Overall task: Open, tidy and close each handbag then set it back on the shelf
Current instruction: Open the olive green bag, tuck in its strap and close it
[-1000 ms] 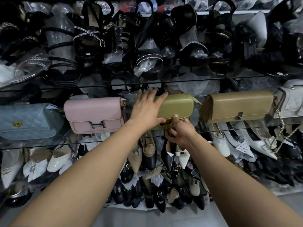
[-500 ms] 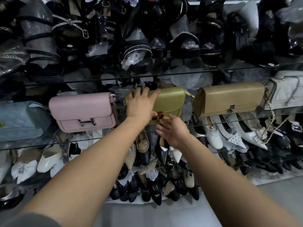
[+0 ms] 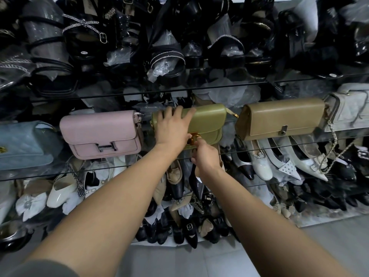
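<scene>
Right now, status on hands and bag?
Left hand flat on olive handbag, on glass shelf. Right hand fingers at gold clasp. Flap down. Nothing obstructing.

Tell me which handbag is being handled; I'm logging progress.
The olive green handbag, between the pink and tan ones: left hand lies on its flap, right hand at its gold clasp.

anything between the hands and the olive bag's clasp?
Nothing visible. The left hand lies flat on the olive bag, and the right hand fingertips are already at its gold clasp. The pink bag sits apart.
</scene>
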